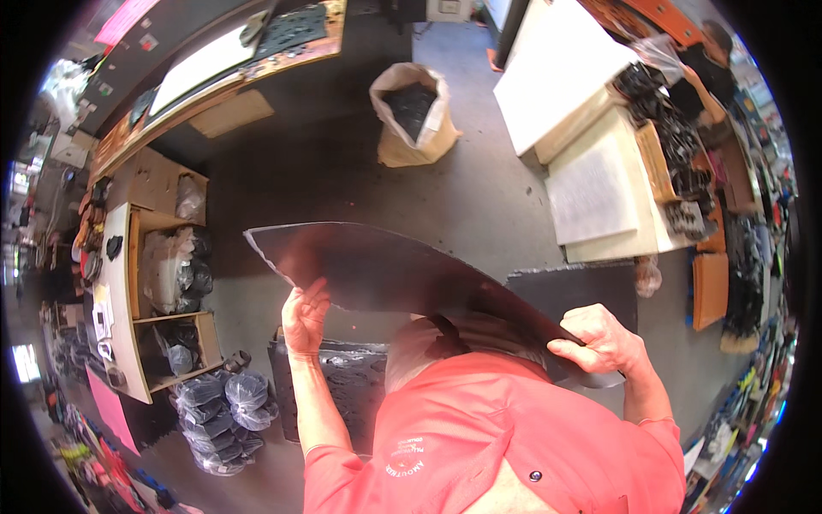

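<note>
A large dark sheet (368,265), thin and flexible with a glossy face, spans the space in front of my body and bows between my hands. My left hand (306,321) is closed on its near left edge, fingers partly behind it. At the other end, my right hand (599,338) grips the right edge with the thumb lying on top. The sheet's left corner sticks out past my left hand. What the sheet is made of, I cannot tell.
A beige sack (418,146) of dark material stands on the floor ahead. Left are a shelf unit (141,300) and plastic-wrapped bundles (218,420). White slabs (591,201) are stacked at right; beyond them a person (715,86) works. Dark sheets (355,368) lie near my legs.
</note>
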`<action>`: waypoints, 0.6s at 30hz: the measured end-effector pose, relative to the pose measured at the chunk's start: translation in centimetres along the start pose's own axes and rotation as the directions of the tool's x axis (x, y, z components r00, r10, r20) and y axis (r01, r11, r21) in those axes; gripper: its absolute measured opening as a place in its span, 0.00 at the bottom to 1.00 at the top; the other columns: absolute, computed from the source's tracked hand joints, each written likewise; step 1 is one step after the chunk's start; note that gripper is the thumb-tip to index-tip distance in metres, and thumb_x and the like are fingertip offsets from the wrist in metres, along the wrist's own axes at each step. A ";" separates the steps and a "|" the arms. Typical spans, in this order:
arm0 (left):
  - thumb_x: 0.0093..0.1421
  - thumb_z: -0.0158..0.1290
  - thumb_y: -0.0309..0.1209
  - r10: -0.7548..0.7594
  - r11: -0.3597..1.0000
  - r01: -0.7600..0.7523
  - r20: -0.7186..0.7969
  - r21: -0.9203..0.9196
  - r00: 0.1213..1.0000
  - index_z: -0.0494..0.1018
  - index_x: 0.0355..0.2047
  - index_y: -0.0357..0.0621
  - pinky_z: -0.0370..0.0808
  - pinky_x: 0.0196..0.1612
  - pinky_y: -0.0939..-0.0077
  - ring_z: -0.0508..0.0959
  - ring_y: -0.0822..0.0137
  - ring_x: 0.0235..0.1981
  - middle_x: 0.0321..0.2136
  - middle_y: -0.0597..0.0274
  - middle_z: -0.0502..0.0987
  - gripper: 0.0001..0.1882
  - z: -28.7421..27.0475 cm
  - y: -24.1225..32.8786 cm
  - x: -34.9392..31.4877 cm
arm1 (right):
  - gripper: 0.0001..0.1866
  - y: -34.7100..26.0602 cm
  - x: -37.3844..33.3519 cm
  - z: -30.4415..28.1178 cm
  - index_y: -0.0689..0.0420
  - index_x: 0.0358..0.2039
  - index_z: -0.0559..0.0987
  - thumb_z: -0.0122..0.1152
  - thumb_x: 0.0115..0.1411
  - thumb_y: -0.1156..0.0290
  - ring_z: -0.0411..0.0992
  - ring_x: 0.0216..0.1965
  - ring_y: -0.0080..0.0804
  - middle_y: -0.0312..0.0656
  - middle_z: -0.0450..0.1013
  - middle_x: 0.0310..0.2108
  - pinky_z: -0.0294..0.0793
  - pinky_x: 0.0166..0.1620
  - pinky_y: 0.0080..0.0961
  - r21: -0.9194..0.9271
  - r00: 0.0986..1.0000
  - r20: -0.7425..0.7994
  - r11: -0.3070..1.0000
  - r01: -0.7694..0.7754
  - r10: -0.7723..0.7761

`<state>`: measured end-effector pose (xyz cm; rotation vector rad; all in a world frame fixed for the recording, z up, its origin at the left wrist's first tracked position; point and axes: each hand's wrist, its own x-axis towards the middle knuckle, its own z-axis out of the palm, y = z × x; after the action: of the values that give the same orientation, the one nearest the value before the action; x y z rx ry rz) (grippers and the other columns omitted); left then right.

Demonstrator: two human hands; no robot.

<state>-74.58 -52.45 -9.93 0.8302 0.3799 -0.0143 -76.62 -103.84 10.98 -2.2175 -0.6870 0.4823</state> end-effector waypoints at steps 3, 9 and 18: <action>0.72 0.60 0.37 0.160 0.963 -0.122 -0.145 0.241 0.976 0.77 0.45 0.38 0.84 0.40 0.71 0.86 0.61 0.38 0.48 0.43 0.84 0.14 0.3 3.5 1.5 | 0.24 -0.1 6.1 -1.4 0.57 0.18 0.66 0.73 0.62 0.68 0.64 0.20 0.48 0.45 0.62 0.17 0.63 0.26 0.43 -0.094 0.999 0.018 0.995 0.038 -0.037; 0.72 0.60 0.46 0.440 0.860 -0.272 -0.361 0.431 0.822 0.79 0.44 0.37 0.80 0.34 0.76 0.85 0.67 0.30 0.35 0.54 0.86 0.20 -0.1 8.6 4.7 | 0.20 1.4 17.8 -4.7 0.57 0.20 0.70 0.74 0.60 0.68 0.67 0.24 0.49 0.45 0.66 0.19 0.66 0.28 0.43 -0.115 0.988 0.028 0.981 0.154 -0.152; 0.73 0.59 0.45 0.748 0.589 -0.323 -0.348 0.740 0.566 0.78 0.32 0.38 0.75 0.28 0.78 0.80 0.72 0.24 0.27 0.58 0.84 0.21 6.1 20.2 13.6 | 0.21 3.3 36.7 -13.4 0.56 0.19 0.71 0.79 0.53 0.67 0.67 0.25 0.43 0.41 0.64 0.20 0.67 0.28 0.41 -0.461 0.900 0.001 0.798 0.388 -0.436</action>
<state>-56.67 -41.31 3.74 1.5994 0.7559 0.8534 -39.66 -90.87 12.59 -2.3876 -1.2969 -0.0308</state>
